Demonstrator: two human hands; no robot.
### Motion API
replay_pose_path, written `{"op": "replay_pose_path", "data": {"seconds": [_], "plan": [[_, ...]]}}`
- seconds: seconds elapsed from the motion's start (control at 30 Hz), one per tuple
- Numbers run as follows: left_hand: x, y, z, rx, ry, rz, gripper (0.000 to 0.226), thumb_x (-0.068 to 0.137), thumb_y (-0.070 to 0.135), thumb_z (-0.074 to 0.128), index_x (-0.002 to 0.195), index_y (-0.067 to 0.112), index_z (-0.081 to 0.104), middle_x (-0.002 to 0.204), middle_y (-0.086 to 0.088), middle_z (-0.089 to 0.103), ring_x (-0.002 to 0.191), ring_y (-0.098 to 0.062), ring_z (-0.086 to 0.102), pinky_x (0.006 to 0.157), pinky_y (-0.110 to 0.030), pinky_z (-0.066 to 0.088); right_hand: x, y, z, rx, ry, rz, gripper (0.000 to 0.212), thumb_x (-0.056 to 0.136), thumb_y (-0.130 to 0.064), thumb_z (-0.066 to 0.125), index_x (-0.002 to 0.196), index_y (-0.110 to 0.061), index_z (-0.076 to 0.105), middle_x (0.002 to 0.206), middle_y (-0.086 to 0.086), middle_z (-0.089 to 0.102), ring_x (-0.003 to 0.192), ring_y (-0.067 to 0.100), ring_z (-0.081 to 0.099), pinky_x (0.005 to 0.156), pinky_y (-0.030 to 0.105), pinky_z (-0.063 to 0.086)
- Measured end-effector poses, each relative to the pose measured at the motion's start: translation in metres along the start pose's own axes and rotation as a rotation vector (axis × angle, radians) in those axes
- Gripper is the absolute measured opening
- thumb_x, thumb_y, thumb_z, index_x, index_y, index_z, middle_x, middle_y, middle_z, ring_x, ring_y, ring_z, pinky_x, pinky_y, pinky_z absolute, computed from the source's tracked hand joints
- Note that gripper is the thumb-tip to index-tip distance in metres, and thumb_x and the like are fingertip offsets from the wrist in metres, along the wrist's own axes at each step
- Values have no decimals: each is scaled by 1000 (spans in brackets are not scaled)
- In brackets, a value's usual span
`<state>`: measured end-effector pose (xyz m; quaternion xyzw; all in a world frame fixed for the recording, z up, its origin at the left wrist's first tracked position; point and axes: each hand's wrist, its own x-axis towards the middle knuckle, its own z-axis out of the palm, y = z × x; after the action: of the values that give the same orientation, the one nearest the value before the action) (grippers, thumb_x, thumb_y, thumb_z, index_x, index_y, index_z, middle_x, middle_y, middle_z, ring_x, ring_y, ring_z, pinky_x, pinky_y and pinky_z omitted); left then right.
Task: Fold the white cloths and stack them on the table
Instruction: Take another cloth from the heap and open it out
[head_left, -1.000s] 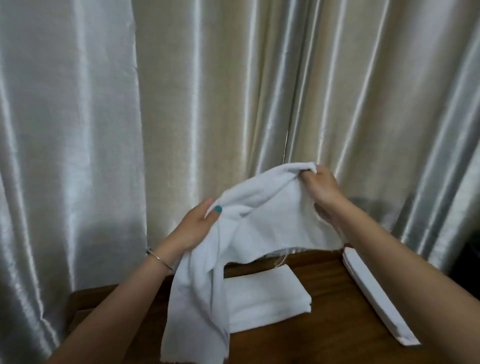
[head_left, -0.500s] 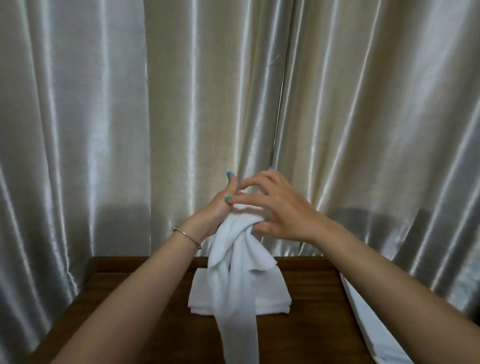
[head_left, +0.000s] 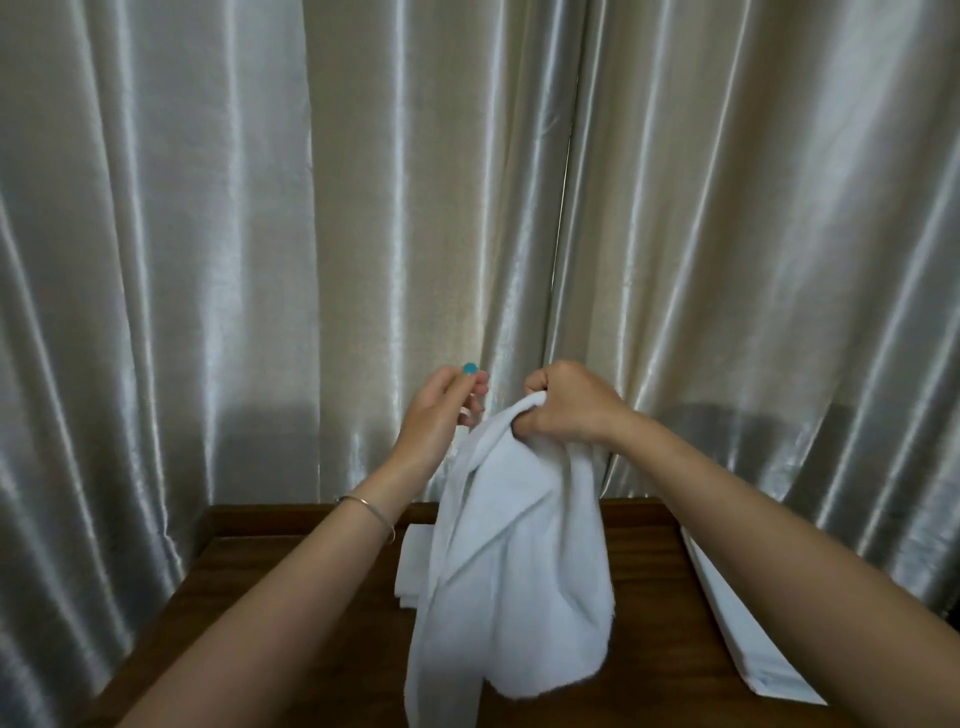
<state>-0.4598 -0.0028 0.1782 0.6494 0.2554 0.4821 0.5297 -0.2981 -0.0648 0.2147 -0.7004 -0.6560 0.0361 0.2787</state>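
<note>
A white cloth (head_left: 519, 561) hangs crumpled in the air above the dark wooden table (head_left: 291, 634). My right hand (head_left: 566, 405) is clenched on its top edge. My left hand (head_left: 441, 415) pinches the same top edge a little to the left, fingers drawn together. Behind the hanging cloth, a stack of folded white cloths (head_left: 413, 571) lies on the table; only its left part shows.
Shiny grey curtains (head_left: 260, 234) hang close behind the table and at both sides. A long white folded sheet (head_left: 748, 644) lies along the table's right edge. A thin bangle sits on my left wrist.
My hands, pressed together on the bunched cloth half a second ago, have drawn slightly apart along its top edge, and the cloth now hangs wider. One second ago it was spread between both hands.
</note>
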Motion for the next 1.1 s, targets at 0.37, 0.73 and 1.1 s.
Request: {"op": "replay_pose_path", "data": {"seconds": [0.37,0.73,1.1], "plan": [[-19,-48,-32,764,-482,60,10,84,14,63,89,4,62,88,-14,63,78,-22,56,72,-27,46,8,-16,-27,854,-220,202,17,54,-9,57,68,-11,47,68,11,43,62,22,46,57,28,41],[12,-96,-103,542,48,-117,25,95,24,49,70,26,45,67,6,52,69,-18,50,62,-31,37,16,42,-24,-259,-153,77,11,88,-9,62,95,-5,69,96,16,69,92,29,63,72,30,44],[44,-73,-154,948,4,19,41,82,44,68,51,23,49,50,11,47,51,-3,43,49,-24,32,18,84,17,-442,-12,228,49,83,-57,58,57,-17,49,87,5,55,78,24,54,60,30,38]]}}
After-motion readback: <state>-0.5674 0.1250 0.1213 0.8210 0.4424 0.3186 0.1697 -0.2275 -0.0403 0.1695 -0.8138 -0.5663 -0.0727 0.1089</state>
